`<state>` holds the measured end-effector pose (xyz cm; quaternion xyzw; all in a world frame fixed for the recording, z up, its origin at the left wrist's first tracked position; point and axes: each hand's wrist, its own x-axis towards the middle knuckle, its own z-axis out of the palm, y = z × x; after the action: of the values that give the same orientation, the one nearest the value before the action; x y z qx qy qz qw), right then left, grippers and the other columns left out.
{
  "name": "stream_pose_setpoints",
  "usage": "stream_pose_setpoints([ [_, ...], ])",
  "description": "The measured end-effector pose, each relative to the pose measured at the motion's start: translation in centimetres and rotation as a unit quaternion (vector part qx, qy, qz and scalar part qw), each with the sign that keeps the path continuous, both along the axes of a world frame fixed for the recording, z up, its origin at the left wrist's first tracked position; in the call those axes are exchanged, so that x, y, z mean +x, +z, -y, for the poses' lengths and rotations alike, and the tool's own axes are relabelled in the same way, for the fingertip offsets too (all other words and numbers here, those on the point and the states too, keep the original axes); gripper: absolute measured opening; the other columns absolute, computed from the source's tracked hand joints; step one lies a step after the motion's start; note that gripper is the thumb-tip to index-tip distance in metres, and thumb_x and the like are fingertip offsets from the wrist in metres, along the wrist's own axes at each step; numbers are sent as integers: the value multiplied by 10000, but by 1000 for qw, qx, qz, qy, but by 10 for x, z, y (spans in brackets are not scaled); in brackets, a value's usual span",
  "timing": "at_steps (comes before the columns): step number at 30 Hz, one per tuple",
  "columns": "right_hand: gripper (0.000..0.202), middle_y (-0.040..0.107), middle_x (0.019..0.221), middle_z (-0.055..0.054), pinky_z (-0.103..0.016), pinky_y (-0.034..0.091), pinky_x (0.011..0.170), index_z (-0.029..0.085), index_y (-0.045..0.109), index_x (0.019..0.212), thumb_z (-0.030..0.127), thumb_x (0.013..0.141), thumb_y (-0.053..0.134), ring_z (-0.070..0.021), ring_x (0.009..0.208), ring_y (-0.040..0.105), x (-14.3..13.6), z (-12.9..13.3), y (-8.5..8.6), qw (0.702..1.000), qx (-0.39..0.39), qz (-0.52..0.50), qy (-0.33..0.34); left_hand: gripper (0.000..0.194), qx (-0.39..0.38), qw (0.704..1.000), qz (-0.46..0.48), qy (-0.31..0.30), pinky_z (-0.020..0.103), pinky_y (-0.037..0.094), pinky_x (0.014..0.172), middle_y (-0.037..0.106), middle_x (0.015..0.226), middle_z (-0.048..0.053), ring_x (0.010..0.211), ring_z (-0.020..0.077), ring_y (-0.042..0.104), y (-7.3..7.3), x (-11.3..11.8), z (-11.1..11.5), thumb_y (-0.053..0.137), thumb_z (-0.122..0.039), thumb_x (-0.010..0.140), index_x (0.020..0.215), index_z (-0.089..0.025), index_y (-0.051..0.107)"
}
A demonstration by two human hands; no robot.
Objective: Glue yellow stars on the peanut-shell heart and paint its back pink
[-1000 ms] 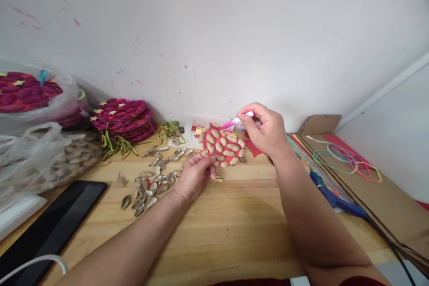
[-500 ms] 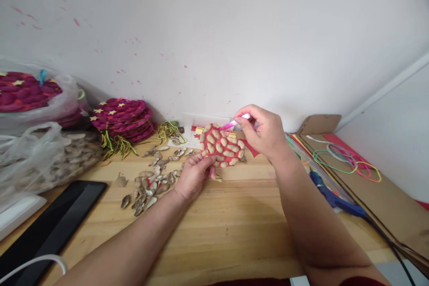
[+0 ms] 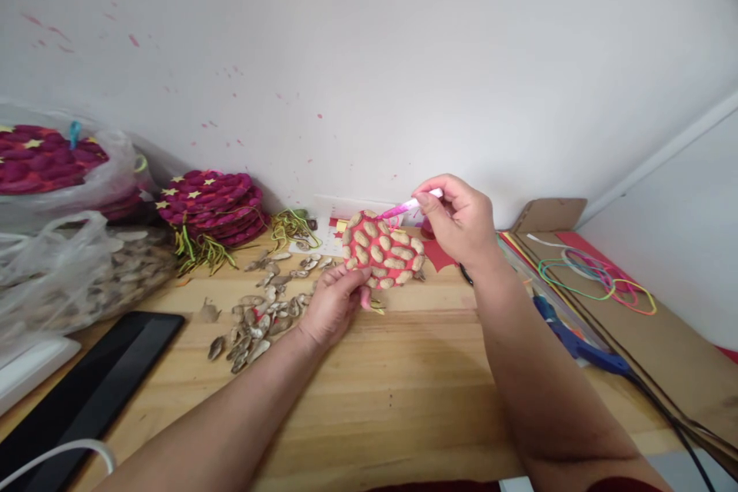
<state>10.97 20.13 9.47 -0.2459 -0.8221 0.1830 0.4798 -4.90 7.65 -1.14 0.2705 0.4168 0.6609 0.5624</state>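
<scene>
My left hand (image 3: 337,294) is closed on the lower left edge of a red card piece covered with peanut shells (image 3: 380,254), holding it tilted above the wooden table. A slim paintbrush (image 3: 403,207), white with magenta stains, is pinched between the thumb and fingers of my right hand (image 3: 458,219). Its magenta tip meets the top edge of the shell-covered card. Below and left of the card lie loose half peanut shells (image 3: 259,323). Behind it are a white paper (image 3: 323,207) and red card scraps (image 3: 441,255).
Magenta shell-covered discs with yellow stars (image 3: 211,204) are stacked by the wall. Plastic bags of discs and shells (image 3: 127,269), plus a black tablet-like slab (image 3: 92,392), fill the left. To the right lie a blue glue gun (image 3: 582,346), coloured cords (image 3: 600,273) and cardboard (image 3: 651,346).
My right hand has shifted slightly right and up with the paintbrush, showing more of its white handle. The brush tip stays at the card's top edge. My left hand has hardly moved.
</scene>
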Motion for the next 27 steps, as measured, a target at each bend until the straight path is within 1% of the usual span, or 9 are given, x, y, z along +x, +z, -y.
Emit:
stream_pose_setpoints([
  [4,238,633,717,13,-288,424,550,248,717,944,479,980,673,-139,587,540,2,-5,-3,999,-24,-34,2,411,1,1000,3,-1,274,68,440,542,383,1,366,36,199,3,0,1,851,-401,668,467,-182,568],
  [8,317,640,702,11,-275,434,544,240,717,945,555,961,681,-138,597,560,2,-8,-4,997,-54,-47,19,411,3,1000,5,-5,274,60,436,533,382,2,362,35,194,0,-1,1,844,-396,687,470,-180,571],
  [14,355,663,693,12,-276,469,572,231,713,926,587,926,711,-143,612,598,3,-20,-9,994,-78,-73,18,436,7,1000,9,-7,263,54,430,490,370,-7,366,33,182,-3,-2,0,845,-415,696,456,-174,572],
  [19,403,649,663,13,-272,471,551,230,714,890,632,890,733,-140,588,584,3,-20,-6,991,-96,-94,22,418,11,1000,16,-9,257,50,428,493,379,-13,363,26,178,-3,-3,1,850,-405,701,476,-166,591],
  [22,402,643,653,18,-263,461,543,226,716,888,627,896,732,-132,579,571,3,-19,-5,990,-97,-102,22,418,12,1000,18,-11,259,47,428,509,384,-8,360,24,179,-3,-2,0,854,-403,699,479,-166,589],
  [27,352,660,674,17,-259,461,572,222,721,909,573,911,742,-128,604,585,2,-18,-7,989,-103,-97,35,420,16,1000,19,-14,258,53,429,512,384,-9,356,26,186,-3,-2,1,853,-411,701,490,-170,581],
])
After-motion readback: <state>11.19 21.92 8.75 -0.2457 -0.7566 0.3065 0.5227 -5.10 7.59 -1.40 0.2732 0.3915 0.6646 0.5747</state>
